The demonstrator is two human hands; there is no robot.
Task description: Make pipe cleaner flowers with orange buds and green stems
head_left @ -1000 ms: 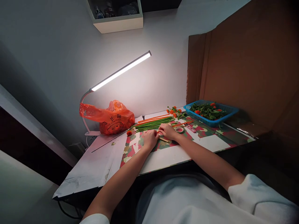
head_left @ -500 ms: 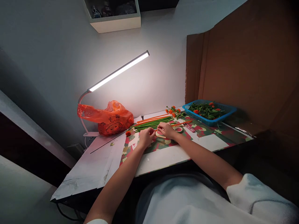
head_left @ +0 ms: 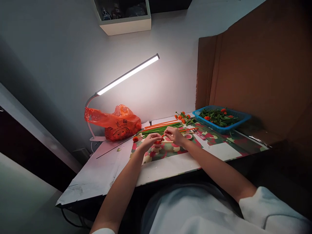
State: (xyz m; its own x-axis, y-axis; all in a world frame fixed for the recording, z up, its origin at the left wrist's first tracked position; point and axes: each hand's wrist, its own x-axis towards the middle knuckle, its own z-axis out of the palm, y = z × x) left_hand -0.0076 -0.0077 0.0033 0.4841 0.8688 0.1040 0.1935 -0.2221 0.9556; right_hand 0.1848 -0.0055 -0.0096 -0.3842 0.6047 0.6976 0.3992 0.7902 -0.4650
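My left hand (head_left: 151,139) is closed over a small orange-red piece (head_left: 159,141), low above the patterned mat (head_left: 168,152). My right hand (head_left: 175,135) meets it from the right, thumb and fingers pinched together at the piece's end. The fingers hide most of it, so its exact kind is unclear. A pale thin stick (head_left: 167,142) lies just below the right fingers. Behind both hands is a row of long green stems (head_left: 162,128), with long orange strips (head_left: 161,124) beyond. A white tape roll (head_left: 187,136) sits right of my right hand, beside a pink cutter knife (head_left: 201,135).
A single orange flower head (head_left: 135,139) lies left of my hands. Orange flowers (head_left: 182,117) rest behind the stems. A blue basket (head_left: 221,130) of greenery stands at the right. An orange plastic bag (head_left: 122,125) is at the left, under a lit lamp (head_left: 129,74).
My left hand has flattened and turned over the orange-red piece, its fingers pointing more to the right. My right hand stays close by, still pinching. The whole view has shifted slightly.
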